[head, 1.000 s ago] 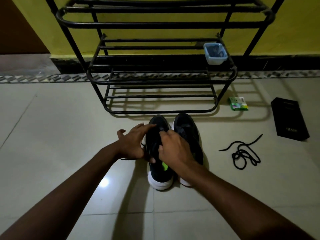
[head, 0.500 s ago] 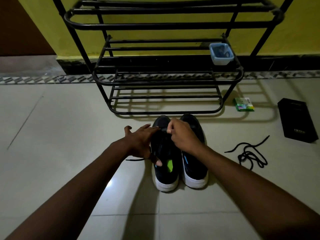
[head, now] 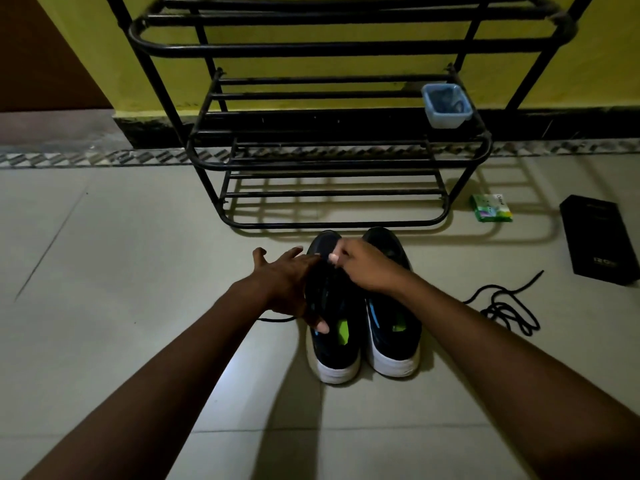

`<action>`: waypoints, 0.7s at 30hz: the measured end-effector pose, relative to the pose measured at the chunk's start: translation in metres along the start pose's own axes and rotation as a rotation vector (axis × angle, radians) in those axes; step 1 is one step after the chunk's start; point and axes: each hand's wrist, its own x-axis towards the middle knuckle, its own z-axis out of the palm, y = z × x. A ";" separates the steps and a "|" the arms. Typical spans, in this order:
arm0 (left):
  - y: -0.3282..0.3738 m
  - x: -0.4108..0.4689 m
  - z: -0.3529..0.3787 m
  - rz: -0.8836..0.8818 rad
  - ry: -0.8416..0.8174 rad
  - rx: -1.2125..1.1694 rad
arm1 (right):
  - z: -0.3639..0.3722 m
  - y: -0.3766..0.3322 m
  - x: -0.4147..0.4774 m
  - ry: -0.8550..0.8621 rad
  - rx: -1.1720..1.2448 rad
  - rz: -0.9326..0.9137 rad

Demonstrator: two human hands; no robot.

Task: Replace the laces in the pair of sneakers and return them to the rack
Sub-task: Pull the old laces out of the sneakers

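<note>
Two dark sneakers with white soles stand side by side on the floor, toes toward the rack: the left sneaker (head: pixel 334 341) and the right sneaker (head: pixel 393 334). My left hand (head: pixel 289 284) rests against the left sneaker's outer side, fingers stretched, thumb at its collar. My right hand (head: pixel 363 263) pinches something small over the left sneaker's front; a lace between the fingers cannot be made out. A thin black lace end (head: pixel 277 319) trails on the floor beside my left wrist. A loose black lace (head: pixel 509 306) lies coiled on the right. The black metal rack (head: pixel 332 161) stands just beyond.
A small blue plastic container (head: pixel 446 105) sits on the rack's middle shelf at the right. A green packet (head: pixel 491 207) and a black box (head: pixel 599 239) lie on the tiles to the right. A yellow wall rises behind the rack.
My right hand has moved from the middle of the sneakers forward to the left sneaker's toe end. The left hand stays against the same sneaker.
</note>
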 end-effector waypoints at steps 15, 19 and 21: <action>0.000 0.005 0.004 -0.005 0.000 0.018 | -0.015 0.020 -0.006 0.116 0.824 0.123; 0.001 0.005 0.003 -0.010 -0.007 0.026 | -0.008 0.028 -0.016 0.105 0.161 -0.013; 0.002 0.004 0.003 -0.017 -0.016 0.034 | -0.011 0.027 -0.017 0.058 -0.155 -0.084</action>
